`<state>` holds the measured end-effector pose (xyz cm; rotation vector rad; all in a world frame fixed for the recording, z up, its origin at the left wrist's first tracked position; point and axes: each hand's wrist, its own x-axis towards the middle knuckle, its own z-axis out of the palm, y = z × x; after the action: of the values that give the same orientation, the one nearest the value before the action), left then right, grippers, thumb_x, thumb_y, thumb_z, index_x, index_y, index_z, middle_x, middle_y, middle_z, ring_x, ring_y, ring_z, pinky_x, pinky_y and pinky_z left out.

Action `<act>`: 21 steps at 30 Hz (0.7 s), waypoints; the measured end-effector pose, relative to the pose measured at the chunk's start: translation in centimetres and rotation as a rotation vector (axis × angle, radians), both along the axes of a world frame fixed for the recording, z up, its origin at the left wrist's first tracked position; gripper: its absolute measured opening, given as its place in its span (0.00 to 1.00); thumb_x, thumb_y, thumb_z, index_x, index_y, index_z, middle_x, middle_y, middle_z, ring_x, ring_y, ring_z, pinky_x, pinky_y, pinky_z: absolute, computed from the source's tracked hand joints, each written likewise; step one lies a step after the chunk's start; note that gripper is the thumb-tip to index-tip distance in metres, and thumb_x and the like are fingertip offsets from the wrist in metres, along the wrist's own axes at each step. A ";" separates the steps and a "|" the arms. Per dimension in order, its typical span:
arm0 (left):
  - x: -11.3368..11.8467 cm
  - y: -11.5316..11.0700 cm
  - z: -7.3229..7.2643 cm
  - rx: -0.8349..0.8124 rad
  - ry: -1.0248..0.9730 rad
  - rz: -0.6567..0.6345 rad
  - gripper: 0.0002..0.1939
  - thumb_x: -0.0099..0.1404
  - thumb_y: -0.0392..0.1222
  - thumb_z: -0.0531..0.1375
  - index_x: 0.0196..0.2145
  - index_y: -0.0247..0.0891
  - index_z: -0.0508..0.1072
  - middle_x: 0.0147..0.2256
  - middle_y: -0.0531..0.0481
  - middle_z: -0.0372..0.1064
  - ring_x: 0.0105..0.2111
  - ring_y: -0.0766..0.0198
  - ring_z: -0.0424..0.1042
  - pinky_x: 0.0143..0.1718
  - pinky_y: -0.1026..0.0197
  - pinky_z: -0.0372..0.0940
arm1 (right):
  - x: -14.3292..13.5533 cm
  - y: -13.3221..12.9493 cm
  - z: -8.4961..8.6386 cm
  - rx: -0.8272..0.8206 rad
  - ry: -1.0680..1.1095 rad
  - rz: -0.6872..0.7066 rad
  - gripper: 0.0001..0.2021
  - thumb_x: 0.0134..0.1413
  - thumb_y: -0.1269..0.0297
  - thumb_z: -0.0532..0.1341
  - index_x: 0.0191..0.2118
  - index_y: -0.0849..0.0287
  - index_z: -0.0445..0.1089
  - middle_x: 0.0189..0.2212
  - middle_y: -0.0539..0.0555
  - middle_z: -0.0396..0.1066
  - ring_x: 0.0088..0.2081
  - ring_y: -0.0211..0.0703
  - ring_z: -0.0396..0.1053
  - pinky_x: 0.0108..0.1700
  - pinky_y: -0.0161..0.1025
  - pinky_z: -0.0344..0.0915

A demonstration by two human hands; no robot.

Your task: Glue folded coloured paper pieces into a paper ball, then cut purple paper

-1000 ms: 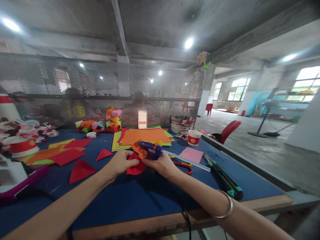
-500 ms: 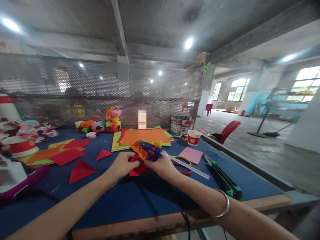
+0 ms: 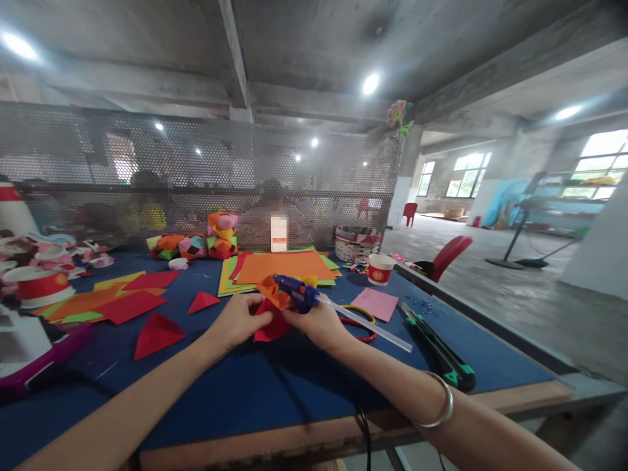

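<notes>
Blue counter point(image 3: 220, 405) is spreading beneath the glue gun point(image 3: 297, 292), whose stick point(image 3: 383, 332) is now sloping steeper than a second ago! Right fingers point(image 3: 321, 322) are wrapping the gun, left fingers point(image 3: 245, 319) are clamping red paper point(image 3: 269, 329) just below it; close work is seemingly continuing.

Table point(image 3: 216, 405) across the lower frame, mesh partition point(image 3: 304, 170) behind it. Centre: left hand point(image 3: 243, 320) and right hand point(image 3: 316, 324), folded paper point(image 3: 269, 325) between them; glue gun point(image 3: 297, 292) in the right, glue stick point(image 3: 367, 322) out its back toward lower right. Directly behind the hands — paper stack point(image 3: 284, 267). Left of hands: two folded pieces point(image 3: 159, 337), then loose sheets point(image 3: 130, 307), then paper tub point(image 3: 42, 288) near the frame edge. Right of hands: scissors handles point(image 3: 364, 340), paper square point(image 3: 375, 304), cutter knife point(image 3: 436, 348) farthest right. Cup point(image 3: 381, 269) behind the square — basket point(image 3: 357, 245) behind that, slightly left.
</notes>
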<state>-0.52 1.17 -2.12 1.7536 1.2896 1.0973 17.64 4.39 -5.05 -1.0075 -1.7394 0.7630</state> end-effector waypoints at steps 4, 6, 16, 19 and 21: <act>0.1 -0.1 0.1 -0.007 0.007 -0.007 0.14 0.45 0.47 0.62 0.27 0.38 0.81 0.28 0.50 0.79 0.30 0.59 0.74 0.34 0.60 0.67 | -0.1 -0.2 0.3 0.009 -0.016 -0.007 0.03 0.43 0.64 0.65 0.26 0.55 0.71 0.24 0.48 0.72 0.28 0.41 0.67 0.32 0.37 0.66; 0.1 -0.1 0.1 -0.029 -0.014 -0.020 0.12 0.44 0.46 0.61 0.26 0.38 0.80 0.26 0.51 0.78 0.29 0.60 0.73 0.34 0.60 0.66 | -0.1 -0.2 0.4 0.027 -0.017 -0.007 0.03 0.42 0.65 0.64 0.27 0.55 0.71 0.24 0.48 0.73 0.29 0.42 0.67 0.32 0.37 0.66; -1.3 0.5 0.9 -0.066 -0.021 0.160 0.11 0.43 0.49 0.64 0.20 0.38 0.78 0.19 0.52 0.73 0.22 0.64 0.67 0.27 0.62 0.60 | 0.2 -0.9 1.2 -0.052 0.063 -0.027 0.13 0.51 0.50 0.65 0.29 0.55 0.73 0.22 0.50 0.71 0.24 0.42 0.68 0.28 0.38 0.66; -2.5 1.0 1.2 -0.032 -0.079 0.301 0.12 0.41 0.50 0.66 0.19 0.39 0.77 0.21 0.51 0.75 0.23 0.63 0.68 0.26 0.62 0.60 | 0.3 -0.6 1.4 -0.121 0.145 -0.099 0.17 0.54 0.46 0.63 0.30 0.56 0.73 0.20 0.49 0.67 0.17 0.39 0.62 0.23 0.38 0.62; -3.1 1.3 1.3 -0.015 -0.147 0.337 0.13 0.40 0.50 0.68 0.20 0.38 0.77 0.22 0.49 0.76 0.24 0.62 0.69 0.27 0.62 0.61 | 0.3 -0.3 1.4 -0.081 0.168 -0.115 0.18 0.55 0.45 0.62 0.31 0.57 0.73 0.19 0.48 0.65 0.16 0.38 0.59 0.21 0.37 0.60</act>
<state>-3.64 2.47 -0.87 1.4453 1.5306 1.3707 17.97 4.04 -3.68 -1.0574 -1.5045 0.8259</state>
